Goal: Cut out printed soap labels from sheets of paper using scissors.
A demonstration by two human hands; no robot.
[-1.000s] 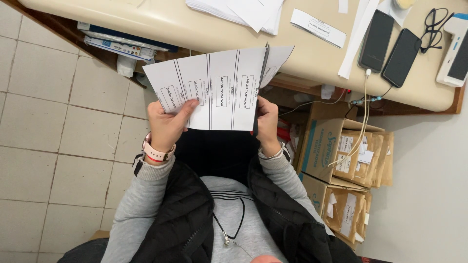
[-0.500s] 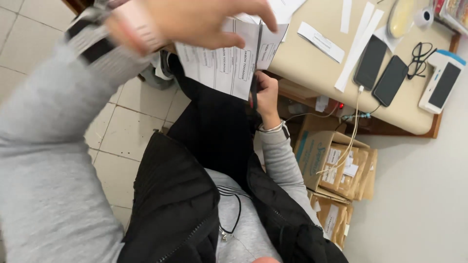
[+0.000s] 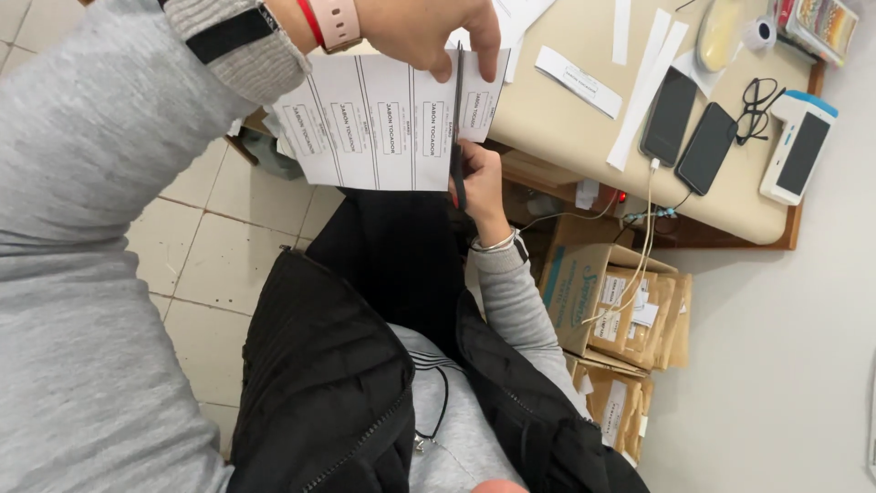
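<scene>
My left hand (image 3: pixel 429 32) pinches the top edge of a white paper sheet printed with ruled label columns (image 3: pixel 383 123), holding it up. Just below, my right hand (image 3: pixel 479 178) grips dark-bladed scissors (image 3: pixel 457 128), whose blades run up through the sheet towards my left fingers.

Sheet of paper (image 3: pixel 379 123): white, printed with upright label columns divided by ruled lines, held flat in the air above the lap, top edge pinched. Scissors (image 3: pixel 457 137): dark blades, upright, cutting up along a line near the sheet's right edge.
</scene>
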